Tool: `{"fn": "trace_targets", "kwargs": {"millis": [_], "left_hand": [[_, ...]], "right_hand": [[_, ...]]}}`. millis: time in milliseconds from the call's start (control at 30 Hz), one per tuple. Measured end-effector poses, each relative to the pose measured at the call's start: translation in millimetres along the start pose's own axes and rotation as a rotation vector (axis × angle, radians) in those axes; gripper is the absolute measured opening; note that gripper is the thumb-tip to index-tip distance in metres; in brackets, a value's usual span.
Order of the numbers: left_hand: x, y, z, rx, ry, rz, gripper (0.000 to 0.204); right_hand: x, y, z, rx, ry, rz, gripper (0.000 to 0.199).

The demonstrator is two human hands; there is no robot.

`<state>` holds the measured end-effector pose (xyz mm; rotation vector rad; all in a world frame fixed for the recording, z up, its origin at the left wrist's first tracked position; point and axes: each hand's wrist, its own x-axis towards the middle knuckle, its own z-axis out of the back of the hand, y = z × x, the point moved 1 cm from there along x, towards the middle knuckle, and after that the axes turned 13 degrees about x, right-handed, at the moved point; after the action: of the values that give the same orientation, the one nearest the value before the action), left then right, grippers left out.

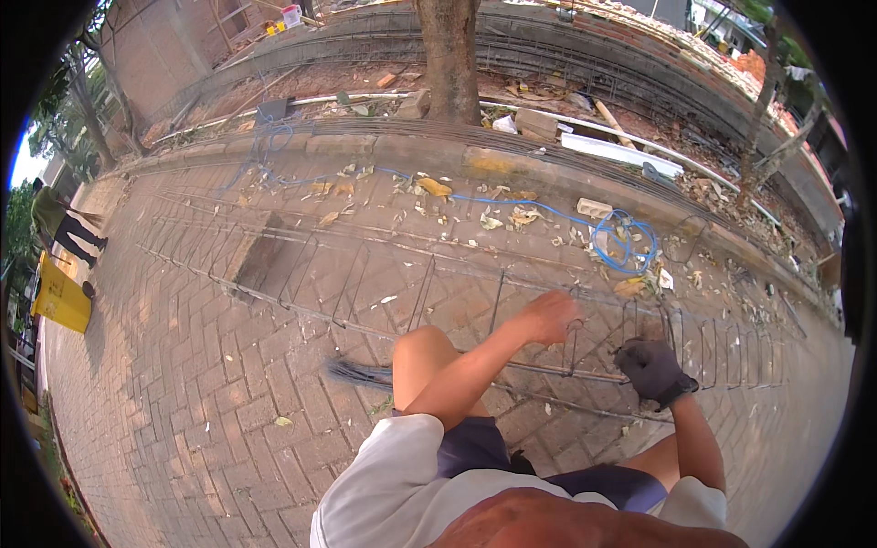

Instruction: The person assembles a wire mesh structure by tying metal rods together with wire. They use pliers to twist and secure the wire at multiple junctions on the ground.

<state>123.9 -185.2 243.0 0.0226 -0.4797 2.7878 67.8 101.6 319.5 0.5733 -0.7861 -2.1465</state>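
A long rebar cage (333, 321) of thin rods and square stirrups lies across the paving before me. My left hand (550, 317), bare, hovers over the cage beside a stirrup, its fingers blurred by motion. A thin bent wire shows near its fingertips; whether the hand holds it I cannot tell. My right hand (655, 371), in a dark glove, is curled at the near rod, close to several bunched stirrups. What lies inside its fingers is hidden. A bundle of thin dark tie wire (361, 373) rests by my left knee.
A concrete block (255, 254) sits under the cage's left part. Blue hose (624, 242) lies coiled beyond it among dry leaves. Long rods run along the kerb (365, 146) by a tree trunk (448, 64). Far left, a person (66, 222) stands near a yellow bin (62, 297).
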Motion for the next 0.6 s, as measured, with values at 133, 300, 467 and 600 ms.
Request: {"fn": "trace_targets", "kwargs": {"millis": [133,300,467,600], "left_hand": [[-3,36,13,-0.136,-0.119,0.038,0.020],[15,40,-19,-0.193,0.019,-0.137,0.017],[24,44,-37,-0.211,0.121,-0.281,0.011],[14,65,-28,-0.610,0.050,-0.207,0.017]], "right_hand": [[5,30,7,0.736,-0.017,-0.153,0.048],[-3,16,-18,0.041,-0.190,-0.101,0.039],[-6,4,-33,0.234,-0.150,-0.202,0.036],[-14,3,-31,0.720,-0.117,-0.273,0.035]]}}
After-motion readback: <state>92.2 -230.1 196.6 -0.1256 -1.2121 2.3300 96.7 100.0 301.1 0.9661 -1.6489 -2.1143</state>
